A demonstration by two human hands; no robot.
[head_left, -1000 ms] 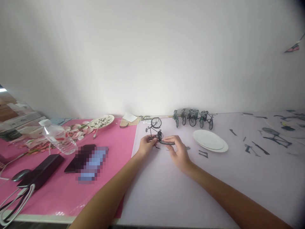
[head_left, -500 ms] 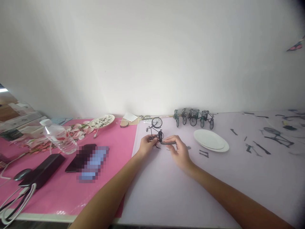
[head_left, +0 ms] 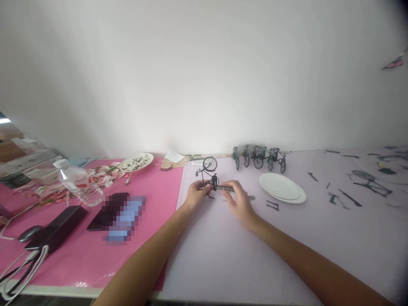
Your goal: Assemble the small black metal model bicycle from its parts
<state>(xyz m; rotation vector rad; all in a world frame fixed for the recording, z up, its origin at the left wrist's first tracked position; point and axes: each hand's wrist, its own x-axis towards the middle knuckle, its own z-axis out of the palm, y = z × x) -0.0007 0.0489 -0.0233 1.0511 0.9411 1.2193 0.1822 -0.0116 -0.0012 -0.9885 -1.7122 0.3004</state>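
My left hand is closed around the frame of a small black model bicycle, which stands tilted with one spoked wheel at the top. Thumb and fingers of my right hand pinch a thin dark part that looks like a wheel seen edge-on. Its near end meets the lower right of the bicycle; whether the two are joined I cannot tell. Fingers hide some of the frame. A small dark piece lies on the table just beyond my right hand.
Several finished model bicycles stand by the wall. White plates and loose dark parts lie to the right. On the pink cover at left are a water bottle, a phone, a black power bank with cables, and a dish.
The thin part in my right hand has tilted up, closer in line with the bicycle's lower right, and my right fingers have shifted slightly. My left hand and the bicycle stay in place.
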